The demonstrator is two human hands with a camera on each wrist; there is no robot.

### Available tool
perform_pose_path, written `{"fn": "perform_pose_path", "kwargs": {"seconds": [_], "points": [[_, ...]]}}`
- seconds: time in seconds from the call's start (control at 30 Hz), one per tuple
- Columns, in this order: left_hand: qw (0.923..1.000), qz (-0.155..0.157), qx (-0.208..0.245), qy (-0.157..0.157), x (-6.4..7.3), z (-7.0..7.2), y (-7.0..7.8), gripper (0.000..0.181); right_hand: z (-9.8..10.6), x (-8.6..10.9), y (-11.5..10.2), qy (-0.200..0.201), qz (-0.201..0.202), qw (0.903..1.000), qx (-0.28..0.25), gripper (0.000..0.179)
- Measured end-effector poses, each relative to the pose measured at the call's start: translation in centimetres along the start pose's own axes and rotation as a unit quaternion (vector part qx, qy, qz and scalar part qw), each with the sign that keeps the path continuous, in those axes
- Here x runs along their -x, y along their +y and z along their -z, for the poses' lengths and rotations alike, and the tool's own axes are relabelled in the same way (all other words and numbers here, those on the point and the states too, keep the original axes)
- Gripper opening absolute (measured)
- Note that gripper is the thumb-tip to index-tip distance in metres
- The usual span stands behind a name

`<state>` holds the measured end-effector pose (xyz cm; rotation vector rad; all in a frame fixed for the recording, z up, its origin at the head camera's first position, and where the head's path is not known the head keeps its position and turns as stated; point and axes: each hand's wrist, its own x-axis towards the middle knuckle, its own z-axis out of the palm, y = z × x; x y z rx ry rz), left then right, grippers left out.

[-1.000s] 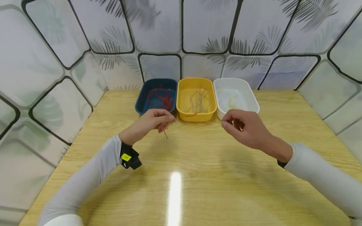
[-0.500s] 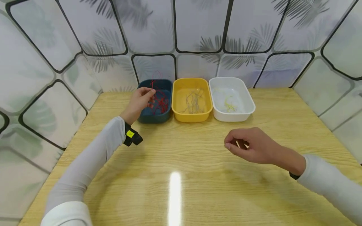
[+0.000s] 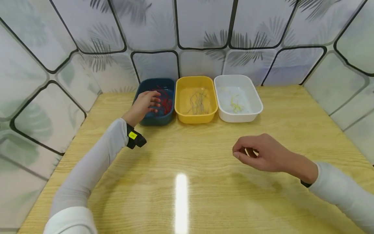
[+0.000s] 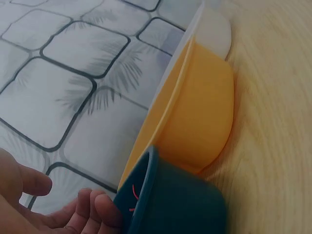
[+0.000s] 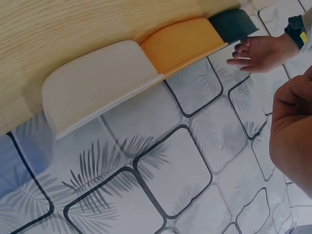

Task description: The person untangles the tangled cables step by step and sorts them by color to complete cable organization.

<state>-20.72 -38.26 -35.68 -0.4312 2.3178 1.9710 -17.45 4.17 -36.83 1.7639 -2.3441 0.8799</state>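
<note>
My left hand is over the dark blue bin, fingers spread loosely and apart from the thumb. Red threads lie in that bin, partly hidden behind the fingers. The left wrist view has the left hand at the bin's rim, with bits of red thread showing just inside. My right hand hovers over the table in front of the white bin, fingers loosely curled and thumb near the index fingertip. No thread shows at it. Part of this right hand appears at the right wrist view's edge.
A yellow bin holding grey threads stands between the blue and white bins. Yellow threads lie in the white one. All three line up along the back of the wooden table, against a patterned curtain.
My left hand has moved from in front of the bins to over the blue bin and let go of a red thread there. My right hand has drawn back from the white bin.
</note>
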Motion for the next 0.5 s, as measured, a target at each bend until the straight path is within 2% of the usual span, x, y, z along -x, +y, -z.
{"fn": "perform_pose_path", "kwargs": {"seconds": [0.2, 0.37, 0.43, 0.47, 0.5], "points": [[0.9983, -0.021, -0.014, -0.052, 3.3, -1.1, 0.6, 0.038, 0.0, -0.1, 0.2, -0.005, -0.006, 1.0000, -0.002, 0.032], [0.9919, -0.057, -0.049, -0.102, 6.4, -3.5, 1.1, 0.039, -0.5, -0.2, 0.5, -0.012, -0.016, 0.9997, -0.013, 0.028], [0.9837, -0.101, -0.088, -0.120, 7.6, -5.0, 0.9, 0.038, -0.9, -0.3, 0.5, -0.021, -0.018, 0.9994, -0.023, 0.026], [0.9755, -0.132, -0.121, -0.127, 8.2, -5.9, 0.7, 0.037, -1.1, -0.4, 0.5, -0.026, -0.019, 0.9991, -0.029, 0.025], [0.9619, -0.172, -0.165, -0.133, 8.7, -6.8, 0.5, 0.035, -1.4, -0.6, 0.6, -0.032, -0.018, 0.9988, -0.031, 0.024]]}}
